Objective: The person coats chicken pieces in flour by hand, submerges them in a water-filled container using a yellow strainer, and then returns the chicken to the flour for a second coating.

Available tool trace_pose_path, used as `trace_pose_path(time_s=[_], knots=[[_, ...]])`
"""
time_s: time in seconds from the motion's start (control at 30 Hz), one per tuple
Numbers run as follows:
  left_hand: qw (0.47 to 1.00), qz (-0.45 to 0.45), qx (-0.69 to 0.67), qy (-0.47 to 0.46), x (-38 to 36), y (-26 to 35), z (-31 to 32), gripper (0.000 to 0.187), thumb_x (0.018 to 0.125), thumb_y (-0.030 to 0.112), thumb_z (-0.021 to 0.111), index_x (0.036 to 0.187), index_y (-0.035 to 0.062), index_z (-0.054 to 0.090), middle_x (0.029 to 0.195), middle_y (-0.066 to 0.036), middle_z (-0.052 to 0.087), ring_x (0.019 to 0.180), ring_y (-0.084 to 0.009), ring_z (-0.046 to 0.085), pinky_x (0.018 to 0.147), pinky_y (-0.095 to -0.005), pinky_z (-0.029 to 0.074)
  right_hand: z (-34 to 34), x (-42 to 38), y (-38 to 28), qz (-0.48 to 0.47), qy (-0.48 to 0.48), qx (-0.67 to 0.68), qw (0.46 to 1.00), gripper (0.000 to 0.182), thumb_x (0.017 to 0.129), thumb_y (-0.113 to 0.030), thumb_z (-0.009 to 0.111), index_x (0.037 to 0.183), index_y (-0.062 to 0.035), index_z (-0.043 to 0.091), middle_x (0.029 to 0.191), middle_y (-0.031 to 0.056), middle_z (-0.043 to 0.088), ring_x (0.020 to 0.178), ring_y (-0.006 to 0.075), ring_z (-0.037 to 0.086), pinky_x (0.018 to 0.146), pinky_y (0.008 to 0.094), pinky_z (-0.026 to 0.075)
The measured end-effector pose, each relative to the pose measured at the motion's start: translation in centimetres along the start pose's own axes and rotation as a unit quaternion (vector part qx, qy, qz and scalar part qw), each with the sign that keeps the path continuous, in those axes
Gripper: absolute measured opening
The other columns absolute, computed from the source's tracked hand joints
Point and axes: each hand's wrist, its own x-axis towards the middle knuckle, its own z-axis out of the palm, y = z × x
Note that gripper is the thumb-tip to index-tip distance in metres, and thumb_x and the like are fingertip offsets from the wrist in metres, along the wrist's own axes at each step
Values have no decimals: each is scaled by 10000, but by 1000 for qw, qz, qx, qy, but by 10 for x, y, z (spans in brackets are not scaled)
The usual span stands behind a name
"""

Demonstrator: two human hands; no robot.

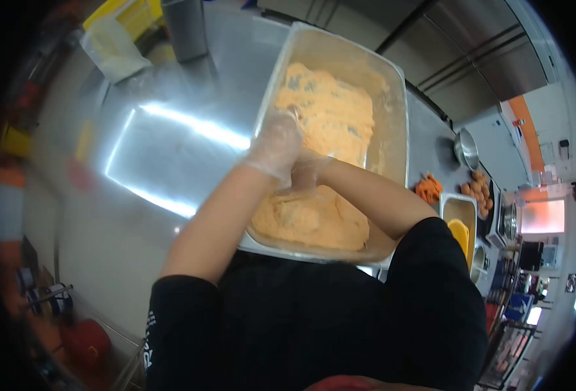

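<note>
While both forearms reach forward from the near side, I read the orange mixture as lying mostly ahead and to the right of my grip, inside a deep tub whose pale rim surrounds it. The tub sits on a metal desk, its long axis running away from the body and its far end leaning slightly left. The far part of the mixture follows that length; the near part, a lower mound, spreads more across the tub, close to the near wall.

My two hands meet between these parts, well over toward the left wall. The left hand, in a thin see-through glove, is farther forward, its fingers at the left edge of the far part, so it is the nearer one to that stretch. The right hand, gloved too, comes in across the tub from the right, closer to the body and partly hidden by the left; it is nearer to the mound. The hands are close together, wrists almost crossing. I cannot tell whether either is closed on a clump or spread, because blur and overlap hide the fingertips.
</note>
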Motion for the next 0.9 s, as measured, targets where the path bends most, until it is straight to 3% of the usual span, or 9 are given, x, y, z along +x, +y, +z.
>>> trace_pose_path(time_s=[0.17, 0.23, 0.3, 0.4, 0.53, 0.57, 0.73, 0.8, 0.9], knots=[[956, -71, -280, 57, -6, -10, -3, 300, 784, 95, 552, 1055, -9, 627, 1011, -162, 644, 1033, -256, 594, 913, -324, 446, -58, -55, -27, 122, -169, -43, 977, 573, 842, -558, 532, 1032, -39, 685, 1092, 164, 654, 1008, 281, 610, 924, 381, 445], [837, -221, -498, 48, -1, -2, -20, 290, 814, 97, 535, 1078, 11, 621, 1017, -173, 640, 1015, -276, 599, 901, -342, 454, -78, -54, -37, 151, -179, -50, 971, 566, 838, -556, 549, 1051, -47, 676, 1117, 155, 649, 1013, 275, 612, 923, 388, 451], [941, -133, -305, 69, 1, -2, -6, 294, 840, 103, 518, 1110, 30, 608, 1013, -190, 633, 1006, -295, 605, 892, -358, 462, -71, -36, -54, 117, -102, -14, 988, 552, 835, -533, 557, 1067, -44, 665, 1106, 148, 652, 987, 267, 620, 891, 383, 465], [928, -125, -338, 95, 10, -4, 20, 294, 861, 122, 516, 1132, 39, 593, 1009, -200, 630, 1005, -298, 609, 883, -363, 471, -8, -16, -91, 40, 44, 179, 982, 398, 884, -351, 518, 1076, -24, 639, 1047, 200, 646, 945, 298, 626, 837, 389, 486], [926, -137, -349, 34, 3, -4, -2, 316, 831, 131, 567, 1131, 33, 581, 1006, -180, 635, 1030, -290, 595, 900, -330, 467, 22, -30, -91, -90, -77, -33, 992, 238, 871, -164, 484, 938, 23, 613, 924, 214, 636, 883, 321, 632, 776, 410, 495], [944, -104, -310, 38, 3, -3, 0, 320, 815, 131, 583, 1119, 31, 585, 1007, -174, 637, 1033, -288, 593, 911, -326, 464, 11, -44, -86, -96, -113, -71, 986, 292, 851, -125, 489, 1107, 0, 555, 931, 232, 637, 872, 342, 634, 773, 430, 494], [994, 76, -26, -77, -14, -6, -36, 352, 746, 147, 657, 1071, 23, 607, 1010, -154, 644, 1056, -288, 590, 954, -328, 450, -15, -112, -62, 33, -157, -103, 982, 500, 853, -186, 517, 1344, -106, 473, 1293, 225, 484, 1126, 334, 542, 903, 473, 462], [991, 98, -51, -71, -16, -7, -27, 295, 766, 149, 641, 1036, 31, 631, 1014, -159, 644, 1063, -277, 590, 957, -345, 447, -17, -125, -81, 74, -221, -166, 958, 641, 869, -255, 537, 1472, -243, 319, 1521, 169, 201, 1303, 335, 382, 1032, 485, 382], [989, 78, -122, -35, -3, -4, 23, 225, 803, 144, 606, 995, 41, 660, 1041, -161, 645, 1072, -262, 590, 961, -355, 441, -17, -110, -91, -15, -155, -277, 948, 567, 870, -257, 531, 1418, -216, 393, 1431, 161, 373, 1214, 345, 480, 935, 463, 466]])
